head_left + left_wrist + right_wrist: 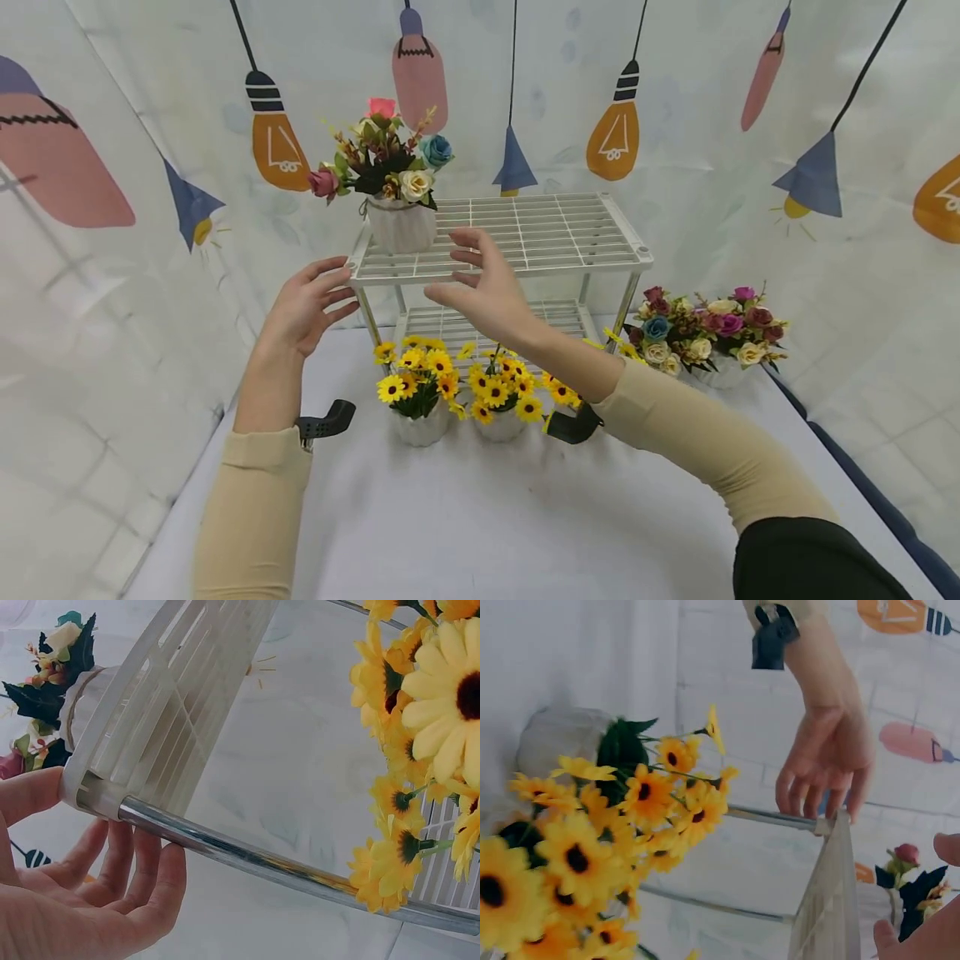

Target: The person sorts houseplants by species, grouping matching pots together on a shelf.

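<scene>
My left hand (303, 304), fingers loosely parted, touches a corner of the white wire rack (540, 237) as my right, relaxed and holding nothing (487, 287), hovers beside the potted flowers (390, 177) on the top shelf's left end.

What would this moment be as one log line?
left hand: at rack corner | right hand: beside mixed-flower pot, not gripping | mixed-flower pot: on top shelf | sunflower pots: on table

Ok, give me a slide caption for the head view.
Left fingers at a white rack, right fingers beside potted roses on top, yellow flowers in front.
</scene>
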